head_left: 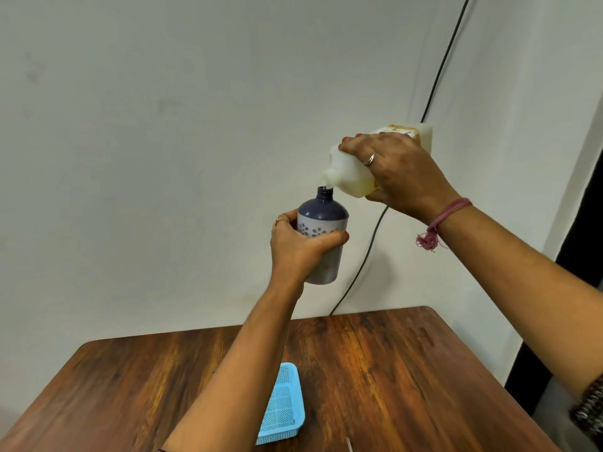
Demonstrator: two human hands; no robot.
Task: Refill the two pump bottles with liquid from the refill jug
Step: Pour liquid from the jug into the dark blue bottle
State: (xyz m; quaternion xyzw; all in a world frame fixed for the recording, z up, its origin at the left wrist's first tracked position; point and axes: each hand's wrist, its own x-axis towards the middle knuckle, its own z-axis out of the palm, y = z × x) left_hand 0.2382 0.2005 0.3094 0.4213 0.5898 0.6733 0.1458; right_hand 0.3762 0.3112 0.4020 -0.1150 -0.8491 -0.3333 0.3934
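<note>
My left hand (298, 247) grips a pump bottle (323, 220) upright in the air above the table; it has a dark purple top, a pale flowered body and an uncapped neck, with no pump fitted. My right hand (399, 176) holds the white refill jug (350, 177) tilted down to the left, its spout just over the bottle's neck. A thin pale stream seems to run from spout to neck. Yellowish liquid shows in the jug's lower corner. No second pump bottle is in view.
A wooden table (375, 370) lies below, with a light blue plastic basket (285, 406) partly hidden behind my left forearm. A black cable (437, 73) runs down the white wall behind the jug. A dark gap lies past the table's right edge.
</note>
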